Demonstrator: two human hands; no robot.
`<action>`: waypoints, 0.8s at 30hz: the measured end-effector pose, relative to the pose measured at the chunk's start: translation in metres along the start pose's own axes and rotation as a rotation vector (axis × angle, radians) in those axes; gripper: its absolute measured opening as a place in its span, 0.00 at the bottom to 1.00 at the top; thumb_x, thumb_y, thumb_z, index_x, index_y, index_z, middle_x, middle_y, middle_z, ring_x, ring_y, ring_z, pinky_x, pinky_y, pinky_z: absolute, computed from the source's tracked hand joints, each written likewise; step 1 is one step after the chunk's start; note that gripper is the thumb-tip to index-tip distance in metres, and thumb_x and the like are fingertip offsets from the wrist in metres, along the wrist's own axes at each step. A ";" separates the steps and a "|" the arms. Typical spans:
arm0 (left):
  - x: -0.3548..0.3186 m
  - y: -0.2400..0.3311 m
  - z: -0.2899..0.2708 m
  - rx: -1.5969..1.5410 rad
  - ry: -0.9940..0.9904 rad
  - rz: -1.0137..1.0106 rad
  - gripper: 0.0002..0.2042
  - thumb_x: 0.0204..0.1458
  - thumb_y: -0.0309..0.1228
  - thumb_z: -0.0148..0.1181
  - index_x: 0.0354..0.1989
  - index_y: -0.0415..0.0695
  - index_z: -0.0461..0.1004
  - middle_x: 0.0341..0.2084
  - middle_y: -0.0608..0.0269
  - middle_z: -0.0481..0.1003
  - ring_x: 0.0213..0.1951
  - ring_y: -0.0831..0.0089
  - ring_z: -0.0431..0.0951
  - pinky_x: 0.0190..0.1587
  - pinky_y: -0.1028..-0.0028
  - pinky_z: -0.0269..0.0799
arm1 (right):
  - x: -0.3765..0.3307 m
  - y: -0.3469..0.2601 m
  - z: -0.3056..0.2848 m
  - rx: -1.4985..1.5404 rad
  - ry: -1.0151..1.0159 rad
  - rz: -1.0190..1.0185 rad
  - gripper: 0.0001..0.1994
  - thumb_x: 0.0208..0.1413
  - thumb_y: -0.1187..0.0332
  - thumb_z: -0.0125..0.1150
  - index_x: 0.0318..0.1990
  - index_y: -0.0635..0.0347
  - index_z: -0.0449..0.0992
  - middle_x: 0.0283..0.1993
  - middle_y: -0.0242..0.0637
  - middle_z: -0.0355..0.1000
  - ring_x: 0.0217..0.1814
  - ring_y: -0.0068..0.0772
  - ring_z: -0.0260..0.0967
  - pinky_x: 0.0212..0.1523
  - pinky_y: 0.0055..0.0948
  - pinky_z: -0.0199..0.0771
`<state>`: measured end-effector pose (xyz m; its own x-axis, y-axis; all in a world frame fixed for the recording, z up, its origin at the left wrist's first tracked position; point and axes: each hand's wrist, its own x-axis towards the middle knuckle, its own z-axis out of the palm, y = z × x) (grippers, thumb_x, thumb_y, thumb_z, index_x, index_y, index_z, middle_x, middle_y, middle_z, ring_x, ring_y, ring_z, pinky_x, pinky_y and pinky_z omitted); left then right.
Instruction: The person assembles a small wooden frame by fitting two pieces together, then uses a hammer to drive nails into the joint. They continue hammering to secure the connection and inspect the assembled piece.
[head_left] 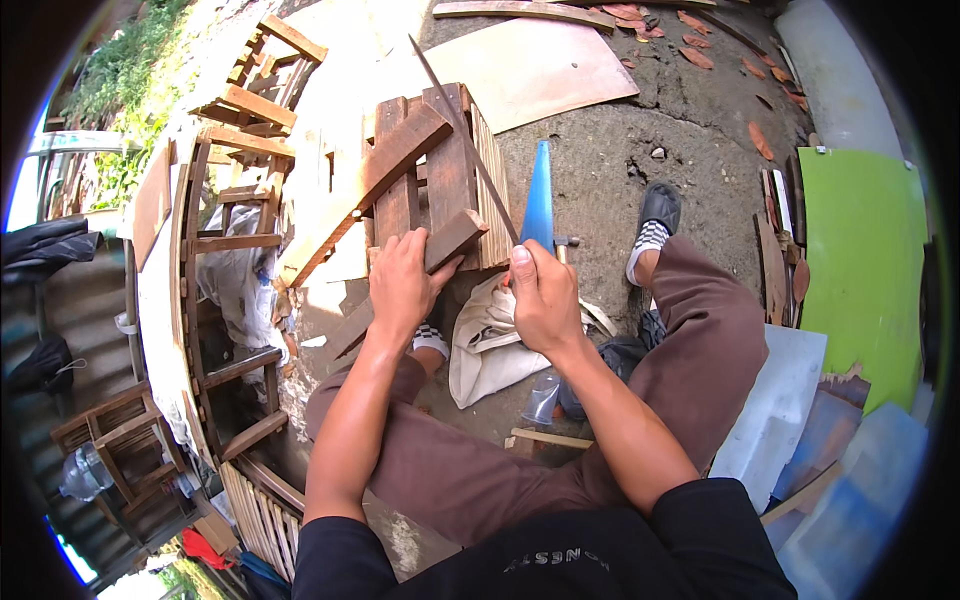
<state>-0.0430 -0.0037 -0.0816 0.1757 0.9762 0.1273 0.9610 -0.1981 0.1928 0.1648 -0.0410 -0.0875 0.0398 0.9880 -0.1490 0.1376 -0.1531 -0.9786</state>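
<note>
Pressing left hand (pixel 400 285) flat on rough wooden slat (pixel 420 270), right hand (pixel 543 300) grip clamped on thin saw (pixel 470 145).

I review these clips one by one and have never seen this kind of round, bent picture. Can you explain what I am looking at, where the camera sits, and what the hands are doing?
No machine here: a person works with two bare hands. The one picture comes from a wide fisheye camera on the person's head, looking down, so straight edges curve near the rim. The forearms enter from below.

The left hand presses down on a dark wooden slat lying across a small slatted wooden crate. The right hand grips the handle of a handsaw, whose thin blade runs diagonally over the crate.

The person sits on rough concrete ground. A cream cloth bag lies between the legs, a blue cone-shaped object sits beyond the right hand, and a pale board lies farther off. More wooden frames stand on the left.
</note>
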 end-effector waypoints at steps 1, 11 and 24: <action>-0.001 0.001 0.000 0.010 -0.008 0.011 0.23 0.49 0.43 0.77 0.43 0.41 0.76 0.35 0.59 0.77 0.38 0.55 0.76 0.41 0.58 0.73 | 0.000 0.000 -0.001 -0.092 -0.066 0.063 0.22 0.74 0.57 0.49 0.35 0.70 0.74 0.27 0.62 0.73 0.36 0.70 0.75 0.41 0.58 0.70; 0.001 0.001 -0.001 0.016 -0.050 0.001 0.25 0.47 0.42 0.78 0.47 0.38 0.77 0.37 0.54 0.80 0.42 0.54 0.78 0.45 0.59 0.74 | -0.002 0.001 -0.002 -0.037 -0.072 0.030 0.22 0.74 0.57 0.49 0.36 0.69 0.74 0.27 0.59 0.73 0.34 0.66 0.74 0.39 0.54 0.70; 0.006 -0.002 -0.002 0.024 -0.027 0.076 0.26 0.47 0.44 0.78 0.47 0.38 0.77 0.38 0.56 0.80 0.42 0.54 0.79 0.44 0.58 0.75 | 0.000 0.005 0.000 -0.167 -0.054 0.064 0.21 0.74 0.58 0.49 0.34 0.69 0.72 0.24 0.57 0.69 0.30 0.62 0.70 0.35 0.50 0.67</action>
<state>-0.0441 0.0019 -0.0797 0.2541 0.9604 0.1140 0.9493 -0.2703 0.1604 0.1659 -0.0417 -0.0923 0.0009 0.9751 -0.2217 0.2990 -0.2118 -0.9304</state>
